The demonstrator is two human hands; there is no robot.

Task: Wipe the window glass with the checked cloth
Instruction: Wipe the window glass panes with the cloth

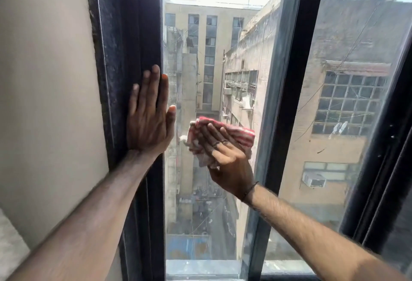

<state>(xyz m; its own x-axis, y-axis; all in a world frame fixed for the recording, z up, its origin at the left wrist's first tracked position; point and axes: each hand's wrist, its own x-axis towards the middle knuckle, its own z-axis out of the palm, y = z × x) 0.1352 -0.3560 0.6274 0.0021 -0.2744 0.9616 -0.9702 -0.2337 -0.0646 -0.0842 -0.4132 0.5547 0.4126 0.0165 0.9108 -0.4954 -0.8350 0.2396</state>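
Observation:
A red and white checked cloth [238,134] is bunched against the window glass [214,62] at mid height of the narrow left pane. My right hand [223,155] lies flat over the cloth and presses it to the glass, fingers pointing up and left. My left hand [149,115] rests flat on the black window frame [131,35] at the pane's left edge, fingers together and pointing up, holding nothing. Its thumb reaches over the glass edge. Part of the cloth is hidden under my right palm.
A black vertical mullion [283,80] separates the left pane from a wider right pane [347,102]. A beige wall [44,80] lies to the left of the frame. Outside are tall buildings and a street far below. A second dark frame [388,147] stands at the right.

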